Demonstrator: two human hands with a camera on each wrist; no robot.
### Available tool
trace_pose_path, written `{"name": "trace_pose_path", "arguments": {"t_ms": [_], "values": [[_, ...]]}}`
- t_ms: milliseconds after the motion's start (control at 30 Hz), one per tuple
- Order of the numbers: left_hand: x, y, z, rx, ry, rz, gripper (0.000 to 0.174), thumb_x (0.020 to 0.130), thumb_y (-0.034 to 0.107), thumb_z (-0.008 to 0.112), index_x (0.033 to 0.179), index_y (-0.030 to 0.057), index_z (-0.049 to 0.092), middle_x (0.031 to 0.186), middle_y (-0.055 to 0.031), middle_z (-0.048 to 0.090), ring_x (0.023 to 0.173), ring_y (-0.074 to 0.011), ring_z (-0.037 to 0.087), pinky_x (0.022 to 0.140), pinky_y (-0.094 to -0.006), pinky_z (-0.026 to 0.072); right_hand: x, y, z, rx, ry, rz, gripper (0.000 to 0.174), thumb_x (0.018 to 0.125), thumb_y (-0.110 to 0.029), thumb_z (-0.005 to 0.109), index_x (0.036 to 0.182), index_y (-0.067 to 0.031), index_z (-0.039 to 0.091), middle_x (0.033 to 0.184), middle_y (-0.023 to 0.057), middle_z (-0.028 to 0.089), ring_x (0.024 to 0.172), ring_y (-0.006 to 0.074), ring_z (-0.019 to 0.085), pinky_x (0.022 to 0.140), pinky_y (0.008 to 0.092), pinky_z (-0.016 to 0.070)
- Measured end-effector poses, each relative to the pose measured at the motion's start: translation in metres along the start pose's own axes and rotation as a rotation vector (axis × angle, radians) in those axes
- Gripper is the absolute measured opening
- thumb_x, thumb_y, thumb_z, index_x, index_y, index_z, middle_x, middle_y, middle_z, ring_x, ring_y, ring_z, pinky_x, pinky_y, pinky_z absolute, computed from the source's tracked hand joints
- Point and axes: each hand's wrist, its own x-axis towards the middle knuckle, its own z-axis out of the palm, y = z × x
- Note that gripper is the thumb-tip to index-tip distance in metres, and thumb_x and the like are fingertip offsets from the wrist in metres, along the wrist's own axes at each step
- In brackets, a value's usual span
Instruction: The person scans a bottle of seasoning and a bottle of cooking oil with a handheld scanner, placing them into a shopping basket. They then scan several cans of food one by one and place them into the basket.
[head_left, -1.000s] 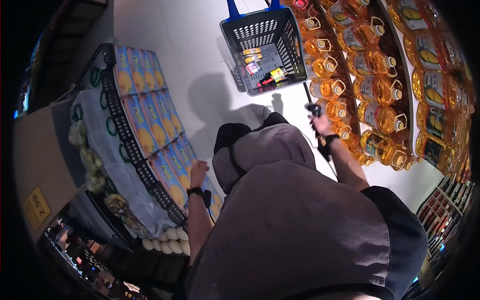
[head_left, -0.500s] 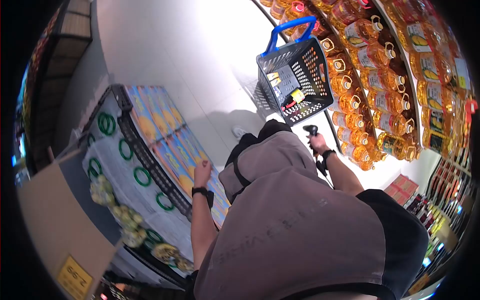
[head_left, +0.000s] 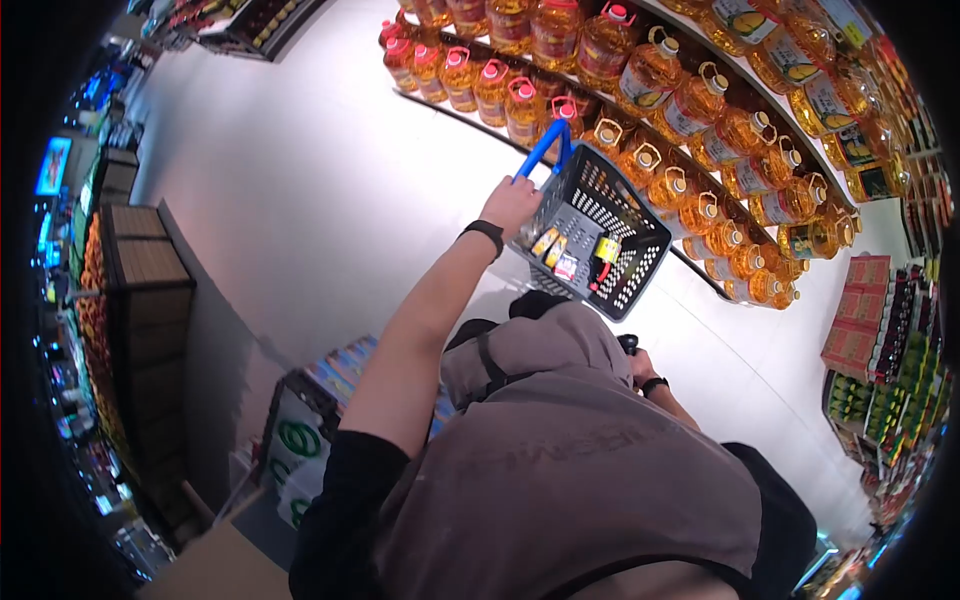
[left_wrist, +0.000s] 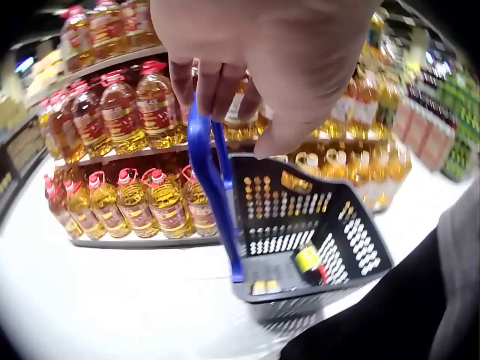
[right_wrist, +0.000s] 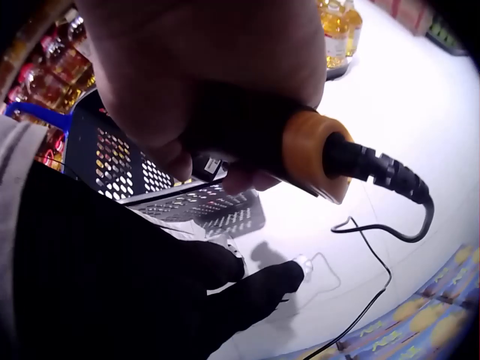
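My left hand (head_left: 511, 203) is at the blue handle (left_wrist: 206, 161) of a dark grey shopping basket (head_left: 640, 262), its fingers curled over the handle's top. Inside the basket lie a dark bottle (head_left: 607, 250) with a yellow label and red cap, small yellow packs (head_left: 549, 244) and a red-and-white pack (head_left: 565, 266). Low at the body's right side, my right hand (head_left: 641, 369) grips a black handle-shaped device (right_wrist: 247, 135) with an orange ring. A black cable (right_wrist: 397, 237) runs out of its end.
Shelves of large oil bottles (head_left: 700, 105) stand beyond and right of the basket. Boxes with blue fronts (right_wrist: 427, 322) and a produce stand (head_left: 290, 440) are at the left. Red cartons (head_left: 858, 312) stand far right. Pale floor (head_left: 300, 200) stretches between.
My left hand has come up from beside the boxes and taken hold of the basket's handle. The view has turned right, and the produce stand has slid down left. The right hand still holds the device.
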Motion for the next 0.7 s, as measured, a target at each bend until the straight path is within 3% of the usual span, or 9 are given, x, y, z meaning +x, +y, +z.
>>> {"name": "trace_pose_path", "arguments": {"t_ms": [67, 133, 200, 267, 333, 367, 400, 533, 700], "values": [[0.029, -0.021, 0.014, 0.213, 0.018, 0.171, 0.017, 0.087, 0.014, 0.060, 0.102, 0.0105, 0.068, 0.114, -0.0066, 0.065, 0.121, -0.0242, 0.055, 0.096, -0.0408, 0.0456, -0.011, -0.019, 0.010, 0.016, 0.054, 0.003, 0.030, 0.087, -0.018, 0.068, 0.103, 0.0077, 0.063, 0.076, 0.0111, 0.066, 0.056, 0.0187, 0.059, 0.052, 0.0353, 0.0470], [0.056, -0.033, 0.034, 0.294, -0.003, 0.301, 0.017, 0.088, 0.015, 0.061, 0.100, 0.0112, 0.071, 0.115, -0.0062, 0.066, 0.123, -0.0241, 0.054, 0.102, -0.0407, 0.0424, -0.019, -0.036, 0.019, 0.227, 0.166, 0.074, 0.030, 0.087, -0.022, 0.071, 0.101, 0.0042, 0.065, 0.082, 0.0130, 0.069, 0.067, 0.0210, 0.064, 0.063, 0.0371, 0.0510], [0.090, -0.052, 0.072, 0.429, -0.068, 0.437, 0.018, 0.089, 0.019, 0.060, 0.090, 0.0152, 0.077, 0.111, -0.0033, 0.071, 0.129, -0.0243, 0.051, 0.115, -0.0406, 0.0336, -0.023, -0.044, 0.032, 0.463, 0.144, 0.073, 0.025, 0.091, -0.018, 0.067, 0.103, 0.0023, 0.058, 0.075, 0.0101, 0.065, 0.053, 0.0160, 0.058, 0.050, 0.0322, 0.0483], [0.111, -0.061, 0.054, 0.599, -0.249, 0.650, 0.017, 0.087, 0.020, 0.061, 0.085, 0.0171, 0.078, 0.099, 0.0008, 0.074, 0.123, -0.0215, 0.055, 0.114, -0.0388, 0.0339, -0.033, -0.045, 0.046, 0.504, 0.197, 0.061, 0.024, 0.091, -0.015, 0.066, 0.106, 0.0015, 0.057, 0.073, 0.0114, 0.065, 0.049, 0.0155, 0.056, 0.045, 0.0314, 0.0448], [0.128, -0.074, 0.055, 0.474, -0.312, 0.795, 0.015, 0.085, 0.020, 0.063, 0.081, 0.0186, 0.078, 0.094, 0.0035, 0.074, 0.112, -0.0179, 0.060, 0.108, -0.0354, 0.0378, -0.055, -0.041, 0.068, 0.560, 0.330, 0.061, 0.024, 0.092, -0.015, 0.066, 0.106, 0.0010, 0.055, 0.070, 0.0096, 0.062, 0.049, 0.0141, 0.054, 0.045, 0.0301, 0.0436], [0.126, -0.083, 0.043, 0.399, -0.273, 0.867, 0.010, 0.081, 0.021, 0.067, 0.079, 0.0197, 0.077, 0.089, 0.0044, 0.073, 0.101, -0.0155, 0.061, 0.099, -0.0333, 0.0410, -0.071, -0.034, 0.087, 0.634, 0.416, 0.122, 0.023, 0.092, -0.015, 0.065, 0.104, 0.0008, 0.055, 0.070, 0.0093, 0.061, 0.049, 0.0143, 0.054, 0.045, 0.0302, 0.0434], [0.122, -0.083, 0.026, 0.426, -0.277, 0.885, 0.006, 0.078, 0.022, 0.069, 0.076, 0.0208, 0.075, 0.085, 0.0029, 0.072, 0.098, -0.0156, 0.061, 0.093, -0.0327, 0.0419, -0.071, -0.031, 0.102, 0.705, 0.497, 0.162, 0.022, 0.092, -0.016, 0.065, 0.103, 0.0005, 0.055, 0.069, 0.0090, 0.061, 0.048, 0.0145, 0.054, 0.044, 0.0303, 0.0433], [0.069, -0.080, 0.010, 0.299, -0.300, 0.871, 0.005, 0.072, 0.024, 0.072, 0.073, 0.0187, 0.072, 0.081, -0.0002, 0.072, 0.088, -0.0171, 0.065, 0.087, -0.0335, 0.0419, -0.103, -0.004, 0.174, 0.819, 0.511, 0.429, 0.019, 0.090, -0.019, 0.066, 0.089, -0.0013, 0.059, 0.064, 0.0095, 0.060, 0.047, 0.0183, 0.055, 0.043, 0.0350, 0.0432], [-0.020, -0.072, 0.022, 0.076, -0.367, 0.774, 0.004, 0.070, 0.019, 0.068, 0.069, 0.0164, 0.071, 0.075, -0.0030, 0.070, 0.084, -0.0196, 0.065, 0.085, -0.0342, 0.0428, -0.109, -0.007, 0.188, 0.486, 0.356, 0.523, 0.023, 0.088, -0.021, 0.068, 0.093, 0.0014, 0.064, 0.068, 0.0123, 0.062, 0.049, 0.0204, 0.057, 0.043, 0.0371, 0.0417]]}}
